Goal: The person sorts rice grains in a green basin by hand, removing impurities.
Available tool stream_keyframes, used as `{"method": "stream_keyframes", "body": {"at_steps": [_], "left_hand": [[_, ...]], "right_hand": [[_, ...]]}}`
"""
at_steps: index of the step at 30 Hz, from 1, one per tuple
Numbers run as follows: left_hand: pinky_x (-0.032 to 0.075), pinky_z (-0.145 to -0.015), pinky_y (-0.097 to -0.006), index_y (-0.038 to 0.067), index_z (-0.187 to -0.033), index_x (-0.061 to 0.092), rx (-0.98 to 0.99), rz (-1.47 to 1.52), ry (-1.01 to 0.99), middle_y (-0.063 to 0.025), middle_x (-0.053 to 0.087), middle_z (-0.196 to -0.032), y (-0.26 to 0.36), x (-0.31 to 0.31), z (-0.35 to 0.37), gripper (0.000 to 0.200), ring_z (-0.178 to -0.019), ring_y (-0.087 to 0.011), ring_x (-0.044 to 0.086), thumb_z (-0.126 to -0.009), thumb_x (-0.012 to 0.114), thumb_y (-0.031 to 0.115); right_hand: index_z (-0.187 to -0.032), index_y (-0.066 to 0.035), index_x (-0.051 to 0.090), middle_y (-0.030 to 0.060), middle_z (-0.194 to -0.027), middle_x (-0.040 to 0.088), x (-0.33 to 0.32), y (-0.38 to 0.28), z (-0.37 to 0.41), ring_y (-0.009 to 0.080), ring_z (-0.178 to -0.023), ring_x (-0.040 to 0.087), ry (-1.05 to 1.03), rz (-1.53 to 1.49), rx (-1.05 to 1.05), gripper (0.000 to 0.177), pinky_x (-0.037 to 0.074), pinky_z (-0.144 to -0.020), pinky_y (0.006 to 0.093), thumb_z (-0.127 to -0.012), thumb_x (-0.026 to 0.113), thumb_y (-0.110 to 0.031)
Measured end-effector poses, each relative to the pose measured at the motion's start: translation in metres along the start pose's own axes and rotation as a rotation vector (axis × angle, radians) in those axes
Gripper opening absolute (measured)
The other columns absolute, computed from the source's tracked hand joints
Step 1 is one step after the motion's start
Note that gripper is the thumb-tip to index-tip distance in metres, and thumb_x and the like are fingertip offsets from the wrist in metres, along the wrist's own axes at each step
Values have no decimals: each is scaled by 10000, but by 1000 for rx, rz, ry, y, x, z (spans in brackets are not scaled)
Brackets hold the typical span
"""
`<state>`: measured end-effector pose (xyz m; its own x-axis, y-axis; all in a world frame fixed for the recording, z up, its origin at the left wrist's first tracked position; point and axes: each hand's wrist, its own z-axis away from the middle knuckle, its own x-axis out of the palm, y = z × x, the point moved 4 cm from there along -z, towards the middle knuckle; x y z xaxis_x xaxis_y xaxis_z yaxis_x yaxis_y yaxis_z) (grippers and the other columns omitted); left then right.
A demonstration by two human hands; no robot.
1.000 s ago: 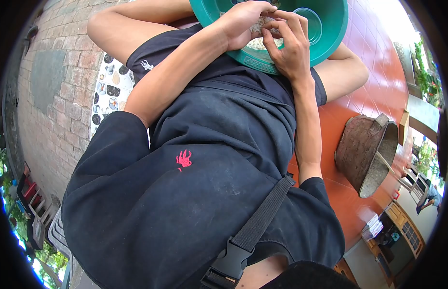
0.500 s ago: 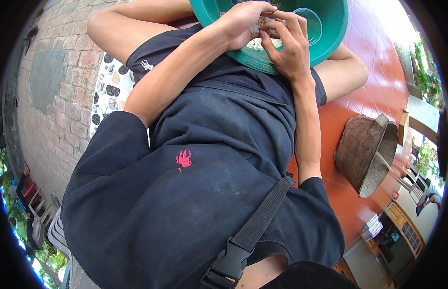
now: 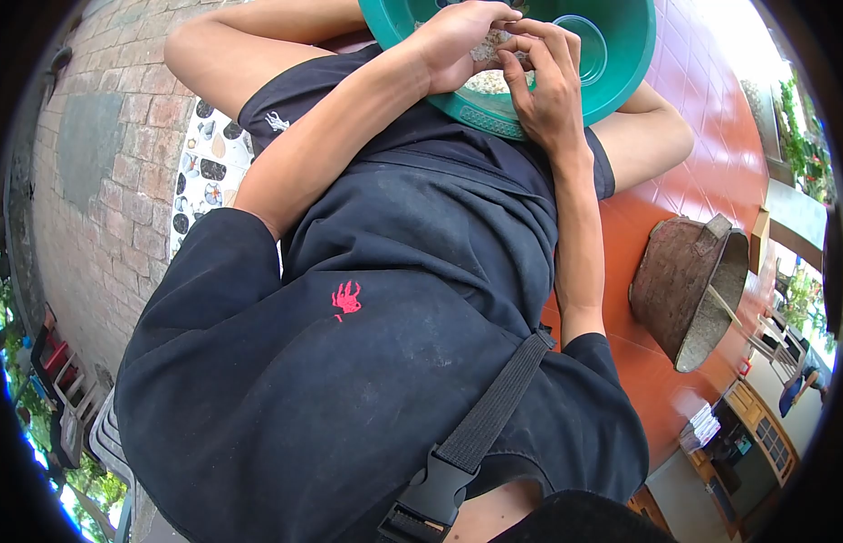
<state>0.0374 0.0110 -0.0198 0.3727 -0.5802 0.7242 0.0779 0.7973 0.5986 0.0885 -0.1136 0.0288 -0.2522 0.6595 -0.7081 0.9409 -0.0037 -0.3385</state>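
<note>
A green plastic basin (image 3: 625, 54) sits in my lap at the top of the head view, with pale grains (image 3: 492, 83) that look like rice lying in it. My left hand (image 3: 450, 47) is cupped over the basin, closed around a heap of the same pale grains (image 3: 490, 45). Close against it, my right hand (image 3: 550, 86) has its fingers bent and its thumb near the forefinger, at the grains in the left palm. Whatever its fingertips pinch is too small to make out.
On the red tiled floor (image 3: 612, 244) to my right stands a brown bucket-like container (image 3: 680, 281) with a stick in it. Brick paving (image 3: 123, 199) lies to my left, beside the pebble-patterned seat (image 3: 200, 172). A person (image 3: 806, 376) shows at the far right edge.
The right thumb and fingers have shifted slightly, with the thumb moving a little up and right. My left hand and the basin stay practically where they were.
</note>
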Motion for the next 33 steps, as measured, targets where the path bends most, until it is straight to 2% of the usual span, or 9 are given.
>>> {"method": "stream_keyframes", "body": {"at_steps": [2,9,18,21,25,27,28,30,33], "left_hand": [[544,-799,-335,26,-1091,615,7,-8,30,-99,650,-1022,0,0,0,243,-921,-199,648,-1080,471,222],[595,-922,-389,-56,-1152,581,35,-52,81,-168,637,-1116,11,13,12,298,-980,-259,668,-1092,438,198],[627,-901,-400,-119,-1161,583,-60,-8,16,-242,680,-1093,12,18,10,375,-998,-320,713,-1101,392,199],[630,-893,-401,-136,-1168,587,-64,-7,9,-253,685,-1102,11,17,10,398,-985,-323,719,-1102,382,200],[629,-900,-399,-131,-1162,586,-70,15,1,-255,684,-1107,8,16,12,394,-988,-322,719,-1103,385,203],[630,-905,-400,-117,-1132,591,236,-173,-31,-254,684,-1109,12,20,21,372,-995,-312,719,-1099,393,197],[630,-905,-400,-117,-1132,591,235,-174,-32,-254,684,-1109,15,22,20,372,-995,-312,719,-1099,393,197],[620,-878,-399,-76,-1129,591,-53,63,80,-215,681,-1075,14,22,14,329,-965,-297,710,-1096,415,200],[592,-850,-389,-41,-1128,598,107,-40,46,-173,665,-1061,6,4,3,294,-953,-272,686,-1092,442,206]], "right_hand": [[-1001,-31,716,81,-1216,665,-3,1,-1,285,-1105,561,15,-12,-2,74,501,-916,371,-928,707,-38],[-990,-50,697,63,-1171,662,-9,9,-1,292,-1094,551,134,-25,26,70,472,-934,382,-926,693,-23],[-1044,-49,646,104,-1160,638,-23,32,14,302,-1141,519,502,230,324,70,342,-1022,445,-997,640,-100],[-1055,-49,656,109,-1144,640,-25,34,17,292,-1126,528,522,261,349,85,350,-1015,434,-998,637,-109],[-1031,-54,686,90,-1141,647,-25,27,11,272,-1113,539,491,175,293,91,361,-1003,414,-997,649,-129],[-1001,-76,722,62,-1146,654,-21,19,7,256,-1104,545,359,141,234,97,379,-978,394,-992,665,-154],[-1001,-76,722,62,-1146,654,-20,21,7,256,-1104,545,360,141,234,97,379,-978,394,-992,665,-154],[-977,-101,741,37,-1168,655,-14,22,6,256,-1115,540,275,122,147,91,392,-954,386,-971,699,-182],[-1008,-109,747,35,-1178,652,-7,12,3,257,-1124,536,143,123,89,114,397,-948,391,-946,729,-202]]}}
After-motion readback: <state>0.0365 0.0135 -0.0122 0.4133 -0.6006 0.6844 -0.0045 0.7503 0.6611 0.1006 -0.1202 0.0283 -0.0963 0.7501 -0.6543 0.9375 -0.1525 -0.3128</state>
